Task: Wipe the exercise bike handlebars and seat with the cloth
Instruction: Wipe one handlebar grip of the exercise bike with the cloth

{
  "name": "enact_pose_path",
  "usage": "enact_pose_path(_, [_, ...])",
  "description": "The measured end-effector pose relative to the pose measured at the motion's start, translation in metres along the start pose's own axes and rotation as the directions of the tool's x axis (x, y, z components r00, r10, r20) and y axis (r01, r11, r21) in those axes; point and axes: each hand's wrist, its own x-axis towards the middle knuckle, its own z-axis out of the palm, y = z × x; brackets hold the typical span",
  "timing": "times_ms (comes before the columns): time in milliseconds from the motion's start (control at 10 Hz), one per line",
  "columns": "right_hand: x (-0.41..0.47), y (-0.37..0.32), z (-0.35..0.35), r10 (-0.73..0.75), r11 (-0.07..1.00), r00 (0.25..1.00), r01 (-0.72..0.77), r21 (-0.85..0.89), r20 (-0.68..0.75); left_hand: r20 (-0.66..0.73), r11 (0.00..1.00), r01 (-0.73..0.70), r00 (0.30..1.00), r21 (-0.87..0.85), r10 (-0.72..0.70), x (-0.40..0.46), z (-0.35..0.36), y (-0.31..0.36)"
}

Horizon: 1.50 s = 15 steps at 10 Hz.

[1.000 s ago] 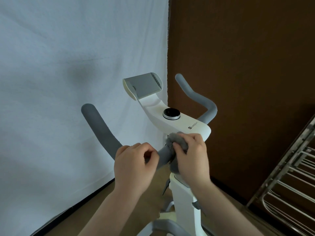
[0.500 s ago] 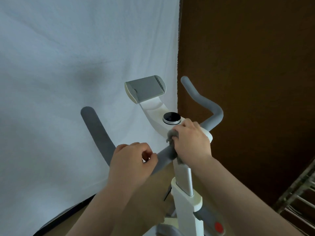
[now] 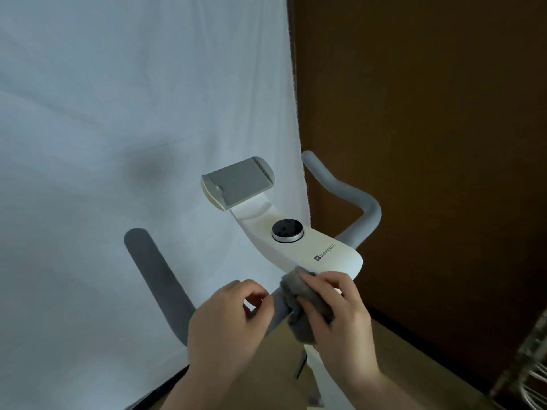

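A white exercise bike console (image 3: 299, 244) carries grey foam handlebars. The left handlebar (image 3: 157, 279) curves up at the left, the right handlebar (image 3: 352, 199) rises behind the console. My right hand (image 3: 337, 315) grips a grey cloth (image 3: 299, 303) wrapped round the bar just below the console. My left hand (image 3: 228, 324) has its fingers curled round the same bar, just left of the cloth. The seat is out of view.
A phone holder (image 3: 236, 182) and a black round knob (image 3: 287, 230) sit on the console. A white sheet (image 3: 118, 143) hangs behind on the left, a brown wall (image 3: 429, 143) on the right. A metal rack (image 3: 529, 371) stands at the lower right.
My right hand with the cloth has slid back down and left along the bar from the console's edge. The camera view shifted, and my left hand kept its hold.
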Motion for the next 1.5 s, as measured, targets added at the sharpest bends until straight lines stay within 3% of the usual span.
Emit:
enact_pose_path(200, [-0.031,-0.018,0.026,0.194,0.96,0.98,-0.181,0.212,-0.042,-0.008,1.0,-0.026,1.0,-0.001,0.026,-0.002,0.001,-0.004])
enact_pose_path(300, [-0.028,-0.021,0.028,0.347,0.906,0.933,-0.308,0.289,-0.096,-0.005,0.996,-0.081,0.997,-0.028,0.081,-0.005,-0.002,-0.008])
enact_pose_path(500, [-0.041,-0.052,0.037,0.569,0.723,0.822,-0.508,0.469,0.012,-0.067,0.951,-0.244,0.97,-0.19,0.236,-0.014,-0.009,-0.025])
enact_pose_path(600, [-0.034,-0.049,0.039,0.677,0.636,0.733,-0.545,0.546,-0.057,-0.144,0.93,-0.353,0.93,-0.105,0.337,-0.022,-0.011,-0.038])
enact_pose_path(700, [-0.047,-0.073,0.046,0.616,0.703,0.786,-0.524,0.481,-0.045,-0.19,0.923,-0.378,0.914,-0.07,0.36,-0.03,-0.01,-0.053])
enact_pose_path(800, [-0.048,-0.084,0.042,0.474,0.837,0.878,-0.426,0.344,-0.066,-0.212,0.92,-0.387,0.906,-0.065,0.367,-0.035,-0.016,-0.066])
enact_pose_path(900, [-0.037,-0.082,0.036,0.447,0.874,0.893,-0.427,0.23,-0.042,-0.195,0.919,-0.387,0.91,-0.078,0.366,-0.038,-0.024,-0.079])
enact_pose_path(1000, [-0.045,-0.098,0.04,0.292,0.953,0.956,-0.294,0.075,0.034,-0.173,0.901,-0.421,0.9,-0.101,0.401,-0.041,-0.025,-0.089])
enact_pose_path(1100, [-0.045,-0.102,0.04,0.191,0.981,0.979,-0.188,-0.034,0.074,-0.147,0.886,-0.432,0.9,-0.17,0.411,-0.041,-0.028,-0.09])
enact_pose_path(1200, [-0.044,-0.105,0.044,0.335,0.942,0.941,-0.335,-0.004,-0.041,-0.122,0.887,-0.424,0.905,-0.182,0.408,-0.041,-0.03,-0.091])
enact_pose_path(1300, [-0.056,-0.124,0.052,0.164,0.969,0.984,-0.149,-0.199,0.064,-0.083,0.901,-0.385,0.923,-0.201,0.376,-0.041,-0.032,-0.095])
enact_pose_path(1400, [-0.036,-0.123,0.028,0.228,0.958,0.965,-0.199,-0.205,0.131,-0.056,0.905,-0.375,0.927,-0.202,0.371,-0.041,-0.035,-0.095])
enact_pose_path(1500, [-0.043,-0.104,0.036,0.268,0.963,0.954,-0.271,0.001,0.133,-0.075,0.9,-0.387,0.922,-0.198,0.38,-0.04,-0.037,-0.094])
